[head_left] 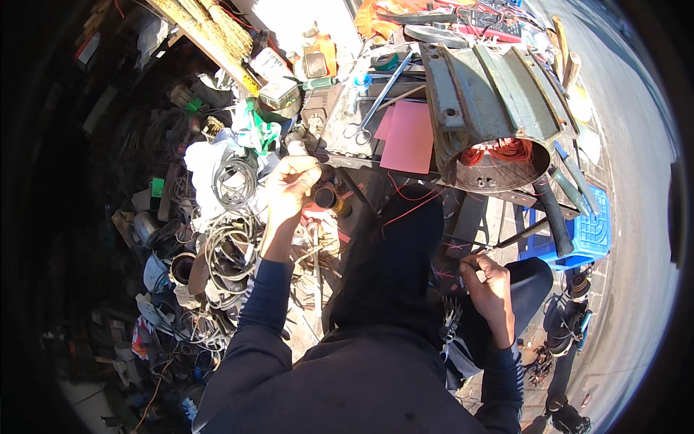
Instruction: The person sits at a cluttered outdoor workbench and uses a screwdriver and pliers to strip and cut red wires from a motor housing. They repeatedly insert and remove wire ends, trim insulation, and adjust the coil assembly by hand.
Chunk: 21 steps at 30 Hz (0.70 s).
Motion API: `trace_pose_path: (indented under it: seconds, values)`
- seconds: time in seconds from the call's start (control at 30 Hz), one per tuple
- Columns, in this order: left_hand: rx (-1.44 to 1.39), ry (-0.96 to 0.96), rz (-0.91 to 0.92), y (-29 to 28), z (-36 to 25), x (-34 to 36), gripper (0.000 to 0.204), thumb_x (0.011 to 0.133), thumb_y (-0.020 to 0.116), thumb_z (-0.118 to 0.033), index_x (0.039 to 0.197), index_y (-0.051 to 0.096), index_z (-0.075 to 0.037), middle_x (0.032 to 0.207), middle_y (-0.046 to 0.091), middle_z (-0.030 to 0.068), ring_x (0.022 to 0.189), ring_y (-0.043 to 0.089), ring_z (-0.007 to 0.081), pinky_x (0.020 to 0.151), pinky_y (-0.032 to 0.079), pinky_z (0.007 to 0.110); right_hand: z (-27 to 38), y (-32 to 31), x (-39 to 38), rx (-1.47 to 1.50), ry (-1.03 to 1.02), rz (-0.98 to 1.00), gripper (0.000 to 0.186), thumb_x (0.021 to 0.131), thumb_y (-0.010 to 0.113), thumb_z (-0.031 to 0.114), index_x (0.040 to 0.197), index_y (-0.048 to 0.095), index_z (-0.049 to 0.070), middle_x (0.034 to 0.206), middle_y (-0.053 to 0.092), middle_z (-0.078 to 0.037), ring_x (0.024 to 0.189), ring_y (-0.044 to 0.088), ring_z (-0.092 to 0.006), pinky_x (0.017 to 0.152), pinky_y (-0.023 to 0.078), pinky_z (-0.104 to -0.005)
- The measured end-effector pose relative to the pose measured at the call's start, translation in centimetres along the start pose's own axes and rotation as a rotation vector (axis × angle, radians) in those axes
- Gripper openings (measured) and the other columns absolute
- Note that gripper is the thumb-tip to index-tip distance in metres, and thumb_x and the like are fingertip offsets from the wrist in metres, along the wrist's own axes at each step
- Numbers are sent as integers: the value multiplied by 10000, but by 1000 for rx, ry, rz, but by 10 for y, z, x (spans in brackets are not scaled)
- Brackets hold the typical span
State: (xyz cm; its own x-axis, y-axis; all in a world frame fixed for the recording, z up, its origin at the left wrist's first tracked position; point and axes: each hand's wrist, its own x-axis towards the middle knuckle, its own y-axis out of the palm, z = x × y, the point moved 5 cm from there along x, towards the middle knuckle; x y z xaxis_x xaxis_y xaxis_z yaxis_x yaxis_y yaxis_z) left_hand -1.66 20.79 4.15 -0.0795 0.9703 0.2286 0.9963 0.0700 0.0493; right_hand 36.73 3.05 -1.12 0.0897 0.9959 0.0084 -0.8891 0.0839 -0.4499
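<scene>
As red wire (413,211) shows between the pinched left hand (293,177) and right hand (489,283), I can't tell if they hold it.

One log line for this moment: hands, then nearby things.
left hand: forward, grip unclear | right hand: near knee, grip unclear | ribbed metal housing: reddish wire coils inside | pink sheets: left of housing

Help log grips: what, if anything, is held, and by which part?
Can't tell: left hand and right hand look pinched; anything held is too small to see.
</scene>
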Motion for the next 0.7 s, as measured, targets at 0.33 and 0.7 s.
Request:
trace_pose_path:
  seconds: [0.33,0.7]
  values:
    - [405,-702,-367,-152,142,-247,200,903,801,-173,1033,736,-35,845,715,14,718,605,89,644,484,265,-135,59,37,234,237,47,185,994,636,71,1090,700,-74,918,748,-106,837,707,-149,771,556,-294]
    - [267,-782,-398,-145,186,-293,186,994,713,-198,1054,700,-22,832,702,45,616,575,85,563,456,247,-164,105,43,-204,187,160,251,955,697,202,1091,721,-8,988,773,-181,947,763,-279,844,576,-362]
